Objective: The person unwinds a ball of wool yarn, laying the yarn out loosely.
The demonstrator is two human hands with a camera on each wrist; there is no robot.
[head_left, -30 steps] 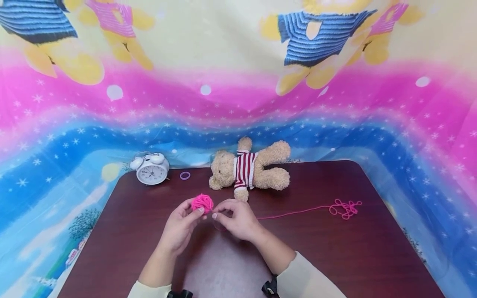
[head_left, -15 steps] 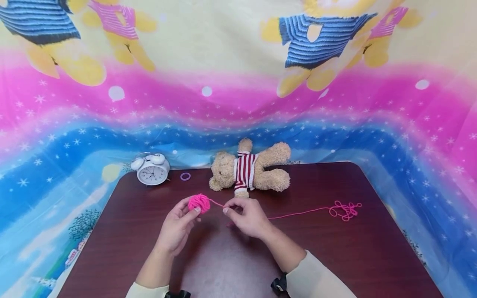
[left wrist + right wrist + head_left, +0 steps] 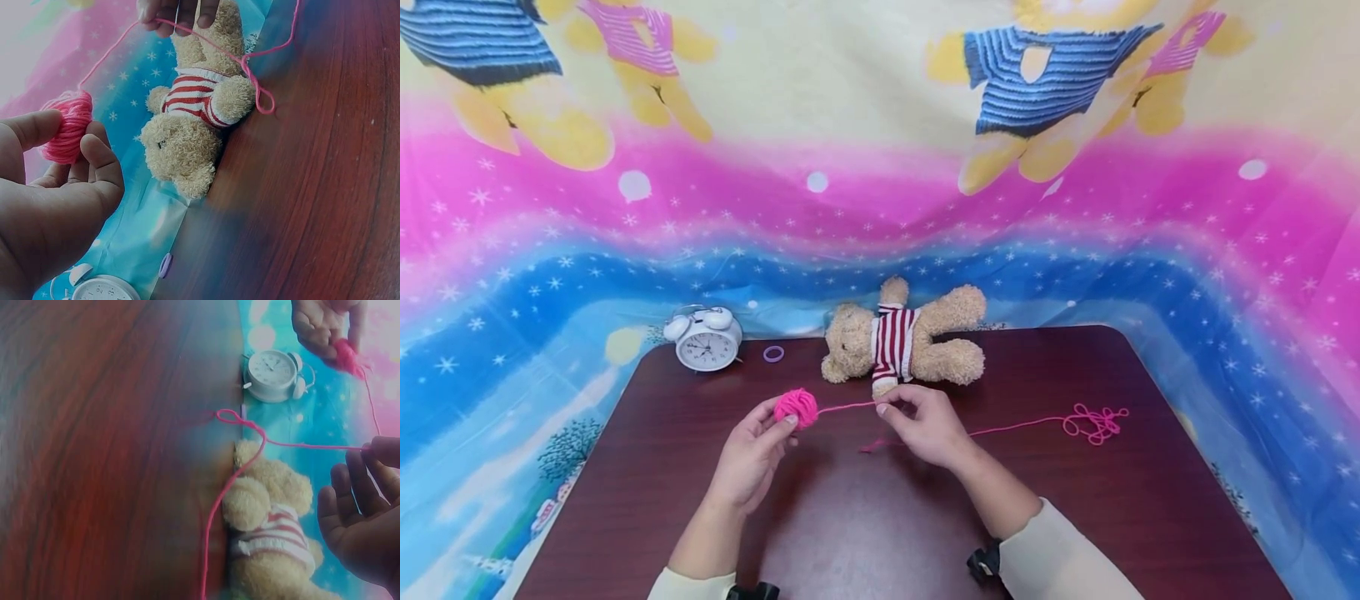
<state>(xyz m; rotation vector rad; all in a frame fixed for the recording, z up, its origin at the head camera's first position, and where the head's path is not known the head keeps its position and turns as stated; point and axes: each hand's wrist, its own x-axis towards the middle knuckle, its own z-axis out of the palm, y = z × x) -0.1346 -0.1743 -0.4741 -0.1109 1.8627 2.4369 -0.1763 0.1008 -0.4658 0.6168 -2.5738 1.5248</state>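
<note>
Pink strand (image 3: 846,407), straight & sideways

L hand (image 3: 751,457) pinches yarn ball (image 3: 796,407); R hand (image 3: 928,425) pinches the strand to ball's R, so it spans btwn them. Loose tangle (image 3: 1097,425) lies on desk (image 3: 1150,508), well off to R, nearer R hand.

Room along near tabletop (image 3: 857,525); yarn strand (image 3: 847,407), teddy bear (image 3: 897,342) block beyond.

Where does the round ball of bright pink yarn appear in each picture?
Head: ball, left of and below centre, in the left hand.
Left wrist: ball at left, just above the middle.
Right wrist: ball near the top right.
Shared landmark: tan plush teddy bear in a red-and-white striped shirt.
</note>
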